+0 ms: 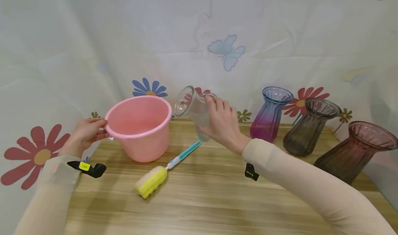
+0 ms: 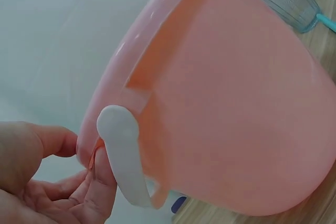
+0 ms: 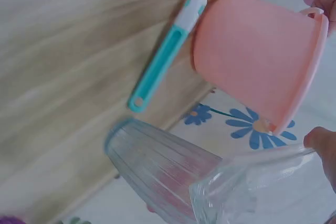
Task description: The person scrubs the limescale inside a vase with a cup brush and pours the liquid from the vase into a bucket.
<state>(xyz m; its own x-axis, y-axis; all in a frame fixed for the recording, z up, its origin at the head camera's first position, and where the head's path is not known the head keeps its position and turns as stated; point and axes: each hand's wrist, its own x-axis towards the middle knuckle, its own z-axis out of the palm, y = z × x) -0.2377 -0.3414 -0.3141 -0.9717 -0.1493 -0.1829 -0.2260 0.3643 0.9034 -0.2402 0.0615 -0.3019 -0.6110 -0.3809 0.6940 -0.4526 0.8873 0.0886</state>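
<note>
My left hand point(image 1: 87, 133) pinches the rim of a pink plastic bucket point(image 1: 143, 145) near its white handle joint point(image 2: 121, 145). The thumb lies on one side of the rim and fingers on the other in the left wrist view. In my right hand point(image 1: 222, 123) is a clear glass vase point(image 1: 199, 110), tipped so its flared mouth faces left and up, beside the bucket's right rim. Behind it a second clear glass vase point(image 3: 152, 161) stands on the table, partly covered by the held vase and hand in the head view.
A sponge bottle brush point(image 1: 152, 181) with a teal and white handle lies before the bucket on the wooden table point(image 1: 217, 200). To the right stand a blue-purple vase point(image 1: 268, 119), a grey vase point(image 1: 306, 131) and a reddish-brown vase point(image 1: 351, 152). A flowered curtain point(image 1: 186, 31) hangs behind.
</note>
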